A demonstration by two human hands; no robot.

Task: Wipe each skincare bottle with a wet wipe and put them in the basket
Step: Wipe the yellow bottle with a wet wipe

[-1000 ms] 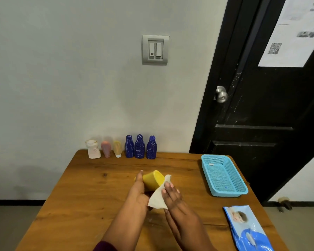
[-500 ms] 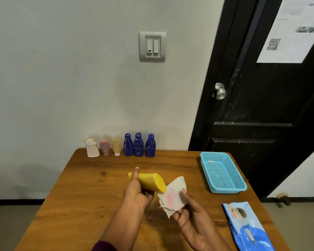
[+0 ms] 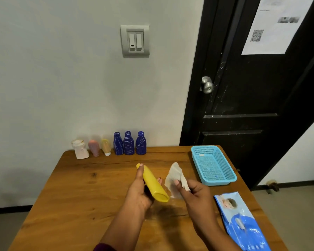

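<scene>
the left hand (image 3: 141, 189) gripped the yellow bottle (image 3: 153, 183) above the table (image 3: 76, 196), near the middle. the right hand (image 3: 194, 194) pinched the wet wipe (image 3: 175, 175) just right of it, apart. wiping looked underway; next, bring them together, then carry the bottle to the blue basket (image 3: 198, 160), far right.

Grained wooden table (image 3: 80, 196), perforated plastic basket (image 3: 232, 179), glossy wipes pack (image 3: 243, 223).

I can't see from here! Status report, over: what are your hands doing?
Left hand grips yellow bottle. Right hand pinches wet wipe. Blue basket holds no bottles; nothing in the way.
</scene>
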